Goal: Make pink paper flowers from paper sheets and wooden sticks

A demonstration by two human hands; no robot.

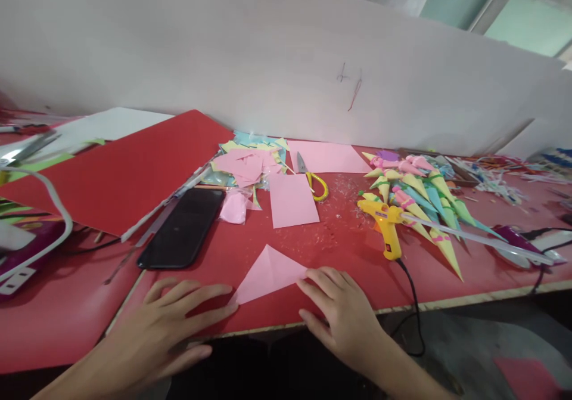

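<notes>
Pink paper triangle (268,276) lies at the near edge of the red table (344,245), its peak pointing far. Our hands are apart: the left hand (174,313) touches the left corner with spread fingertips, the right hand (342,310) rests its fingertips on the right corner, and neither clamps it. We judge this to be a creasing step; to do it well, we should hold both corners flat with light, even pressure, match the paper's edges, then run one fingertip firmly along the fold. A little farther, the black phone (185,227) lies to the left and the yellow glue gun (388,224) to the right; its nozzle may be hot, so we would work clear of it. Beyond the triangle lies a pink sheet (294,202), with paper scraps (243,166) farther left and paper cones (417,184) farther right.
</notes>
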